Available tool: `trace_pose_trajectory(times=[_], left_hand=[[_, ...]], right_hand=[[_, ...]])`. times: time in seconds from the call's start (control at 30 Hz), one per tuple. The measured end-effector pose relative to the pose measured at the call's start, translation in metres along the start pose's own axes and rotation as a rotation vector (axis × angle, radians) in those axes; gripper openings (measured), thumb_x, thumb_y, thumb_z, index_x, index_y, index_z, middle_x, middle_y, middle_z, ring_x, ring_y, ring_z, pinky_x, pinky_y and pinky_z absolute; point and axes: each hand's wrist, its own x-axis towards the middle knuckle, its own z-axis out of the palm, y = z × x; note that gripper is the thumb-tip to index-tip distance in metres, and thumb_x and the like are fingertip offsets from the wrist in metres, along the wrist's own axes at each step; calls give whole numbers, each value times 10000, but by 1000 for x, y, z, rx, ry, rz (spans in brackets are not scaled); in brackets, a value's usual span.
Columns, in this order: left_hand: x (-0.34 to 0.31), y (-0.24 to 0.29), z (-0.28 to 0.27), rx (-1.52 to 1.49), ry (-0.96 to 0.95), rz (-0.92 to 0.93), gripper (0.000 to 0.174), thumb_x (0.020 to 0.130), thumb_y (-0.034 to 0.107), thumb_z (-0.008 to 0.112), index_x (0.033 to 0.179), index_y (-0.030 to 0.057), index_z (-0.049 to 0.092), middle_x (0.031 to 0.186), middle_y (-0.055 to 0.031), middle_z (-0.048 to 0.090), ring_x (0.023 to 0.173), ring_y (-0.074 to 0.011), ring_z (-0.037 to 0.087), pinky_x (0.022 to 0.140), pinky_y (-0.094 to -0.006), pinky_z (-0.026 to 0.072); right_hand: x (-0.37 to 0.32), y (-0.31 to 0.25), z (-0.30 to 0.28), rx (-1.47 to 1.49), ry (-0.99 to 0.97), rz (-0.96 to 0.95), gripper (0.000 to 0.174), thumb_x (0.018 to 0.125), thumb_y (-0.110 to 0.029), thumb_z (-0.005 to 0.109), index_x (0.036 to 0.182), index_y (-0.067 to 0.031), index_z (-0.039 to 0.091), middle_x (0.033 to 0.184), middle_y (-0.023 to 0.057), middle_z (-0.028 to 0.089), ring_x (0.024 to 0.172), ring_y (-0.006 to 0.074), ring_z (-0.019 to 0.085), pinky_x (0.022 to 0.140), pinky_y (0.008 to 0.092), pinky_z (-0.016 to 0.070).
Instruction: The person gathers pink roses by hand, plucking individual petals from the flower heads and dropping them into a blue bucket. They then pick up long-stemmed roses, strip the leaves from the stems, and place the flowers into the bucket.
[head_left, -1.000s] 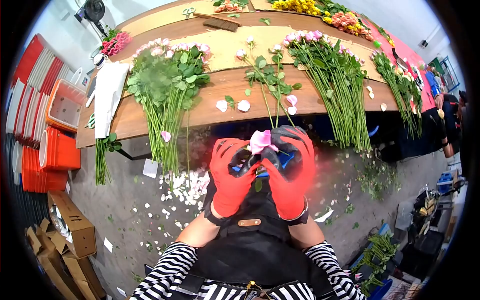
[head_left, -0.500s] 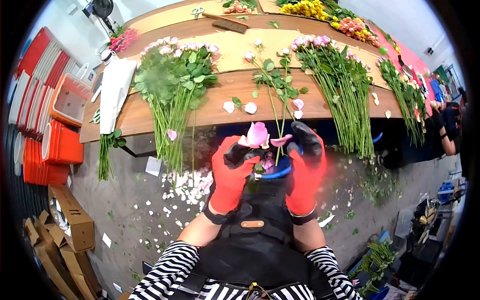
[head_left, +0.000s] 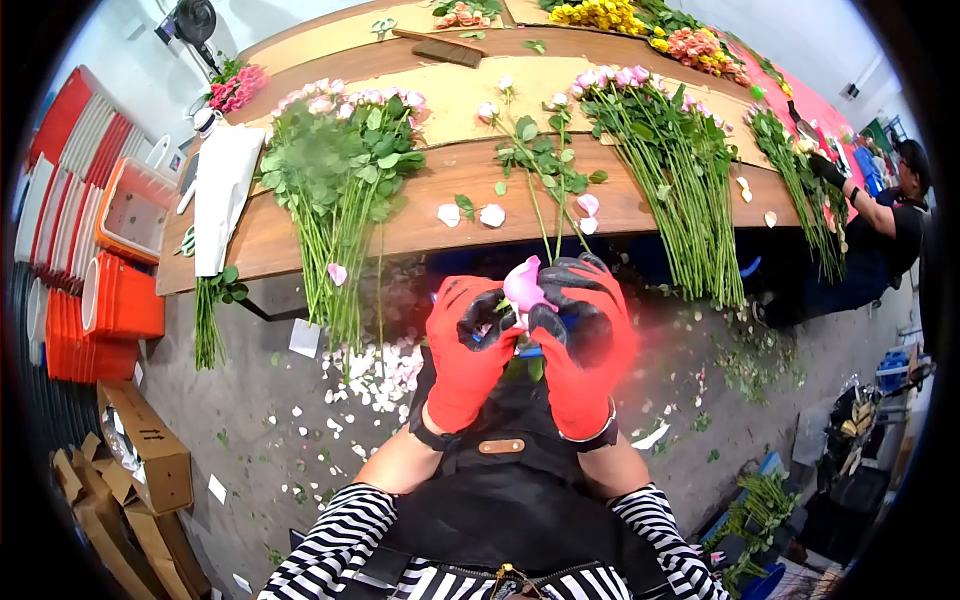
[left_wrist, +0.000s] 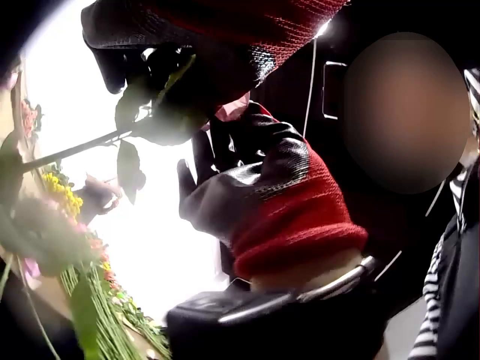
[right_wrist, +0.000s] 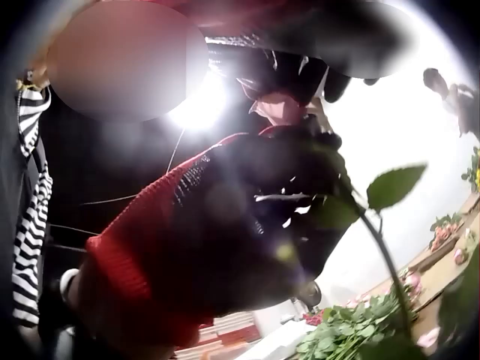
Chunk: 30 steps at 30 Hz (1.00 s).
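In the head view a pink rose (head_left: 524, 284) stands upright between two hands in red gloves with black-coated palms. My left hand (head_left: 463, 340) grips its stem just under the bloom. The stem (left_wrist: 71, 154) and its leaves (right_wrist: 396, 186) stick out past the left hand in the wrist views. My right hand (head_left: 590, 350) pinches the outer petals at the bloom's right side with thumb and fingers. Part of the bloom (right_wrist: 279, 109) shows between both gloves in the right wrist view; its base is hidden by fingers.
A wooden table (head_left: 450, 190) ahead bears a left rose bunch (head_left: 350, 160), a right bunch (head_left: 665, 170) and two single roses (head_left: 540, 160) between them. Loose petals (head_left: 390, 375) litter the floor. Orange crates (head_left: 120, 310) stand at left. Another person (head_left: 890, 220) works at right.
Half a second ago the right hand was off the bloom with a loose petal beside it; now it is back at the bloom. The left hand keeps hold of the rose. The other person has straightened up.
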Motion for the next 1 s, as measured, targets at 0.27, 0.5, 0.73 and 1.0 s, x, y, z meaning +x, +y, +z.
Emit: trace_pose_trajectory(times=[0.27, 0.5, 0.73, 1.0], left_hand=[[-9, -17, -14, -595, 42, -579, 375, 843, 1, 608, 1216, -21, 583, 998, -33, 656, 845, -71, 582, 718, -227, 459], [5, -62, -49, -410, 71, -413, 442, 882, 104, 620, 1306, 23, 526, 1156, -74, 598, 940, -129, 603, 770, -261, 495], [21, -51, -59, -602, 158, -524, 288, 912, 162, 603, 1176, 60, 551, 957, -76, 625, 855, -158, 615, 718, -274, 498], [21, -63, -49, 202, 114, -49, 333, 932, 149, 604, 1225, 2, 549, 1079, -80, 642, 933, -170, 630, 794, -268, 490]], right_hand=[[1, 24, -21, 329, -193, 32, 402, 727, -287, 728, 964, 27, 644, 1091, 183, 640, 1113, 355, 578, 1028, 468, 385], [9, 140, -55, -538, -145, 187, 504, 807, -239, 717, 1248, -53, 559, 1221, 206, 563, 1087, 377, 543, 945, 428, 428], [-35, 252, -67, -970, -402, 444, 774, 765, -522, 693, 1369, -96, 463, 1317, 169, 517, 1148, 346, 534, 959, 471, 407], [6, 208, -19, -1100, -306, 23, 434, 757, -548, 657, 775, -118, 602, 888, 96, 567, 972, 295, 525, 891, 451, 369]])
